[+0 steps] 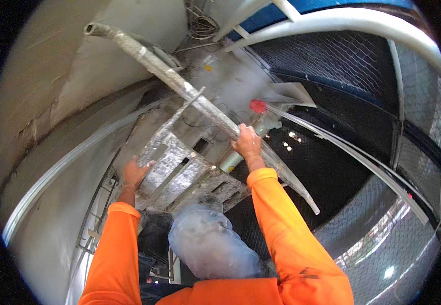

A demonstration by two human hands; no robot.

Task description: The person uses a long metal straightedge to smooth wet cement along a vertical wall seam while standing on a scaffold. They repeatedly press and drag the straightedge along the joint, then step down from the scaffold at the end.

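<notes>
My right hand (pixel 247 142) is wrapped round a long metal pole (pixel 167 76), spattered with whitish paint. The pole slants from the upper left, where its hollow end shows, down to the lower right. Below it lies a slotted metal panel (pixel 172 170), also spattered, with a narrow bar rising from it to meet the pole. On the panel's left edge, my left hand (pixel 135 173) is closed, its thumb side towards the panel and some fingers hidden. Whether panel and pole are joined, I cannot tell.
Long pale strips with a red-wrapped end (pixel 257 105) run to the right. White curved railings (pixel 332 20) and mesh (pixel 327 56) stand at the upper right. A concrete wall (pixel 47 91) rises on the left. Just before me bulges a pale blue, dusty shape (pixel 205 244).
</notes>
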